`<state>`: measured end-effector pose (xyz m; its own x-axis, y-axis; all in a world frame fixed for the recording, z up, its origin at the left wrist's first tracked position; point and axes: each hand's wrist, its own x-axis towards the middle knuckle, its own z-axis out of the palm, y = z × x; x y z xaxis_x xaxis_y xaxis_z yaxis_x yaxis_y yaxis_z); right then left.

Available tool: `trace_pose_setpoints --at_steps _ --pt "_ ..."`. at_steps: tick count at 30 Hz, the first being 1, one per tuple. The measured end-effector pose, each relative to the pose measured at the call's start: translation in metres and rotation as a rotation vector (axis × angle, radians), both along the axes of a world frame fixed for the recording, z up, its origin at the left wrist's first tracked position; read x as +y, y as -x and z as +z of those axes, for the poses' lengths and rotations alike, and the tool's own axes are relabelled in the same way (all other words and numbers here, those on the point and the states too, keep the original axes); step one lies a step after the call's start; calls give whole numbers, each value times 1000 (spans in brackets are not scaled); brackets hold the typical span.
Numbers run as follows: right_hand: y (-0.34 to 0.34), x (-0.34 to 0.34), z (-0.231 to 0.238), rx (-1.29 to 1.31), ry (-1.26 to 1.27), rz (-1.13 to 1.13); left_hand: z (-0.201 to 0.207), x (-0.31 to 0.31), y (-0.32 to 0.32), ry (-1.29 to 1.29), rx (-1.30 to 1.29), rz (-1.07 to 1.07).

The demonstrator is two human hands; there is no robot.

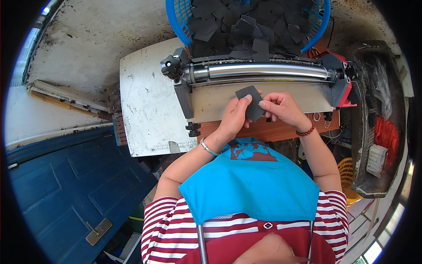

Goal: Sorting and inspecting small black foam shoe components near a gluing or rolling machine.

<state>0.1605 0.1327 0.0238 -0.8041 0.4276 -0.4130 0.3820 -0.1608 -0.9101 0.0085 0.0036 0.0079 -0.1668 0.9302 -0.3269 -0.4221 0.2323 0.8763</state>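
Observation:
My left hand [234, 116] grips a thin, dark grey flat piece [255, 108], with the thumb lying across its face. The piece looks four-sided and is tilted, with one corner pointing toward the roller. At its right edge my right hand [282, 107] is closed, thumb and forefinger pinched together against it. Both hands are over the near side of a machine's metal feed plate [211, 102]. Beyond them lies a shiny steel roller [268, 71], held between dark end brackets. The fingers behind the piece are mostly hidden.
A blue plastic basket [174, 27] heaped with similar dark pieces [259, 47] stands behind the roller. Left of the machine is a white worktop [145, 101]; a black knob [170, 67] juts there. A blue door [57, 193] is at lower left, a yellow basket [346, 176] at right.

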Motion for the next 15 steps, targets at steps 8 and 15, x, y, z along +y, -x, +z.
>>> trace_pose_setpoints --at_steps 8,15 --pt "-15 38 -15 -283 -272 -163 1 -1 1 -25 -17 52" --pt "-1 47 14 -95 -633 -178 -1 -6 4 -25 52 14"
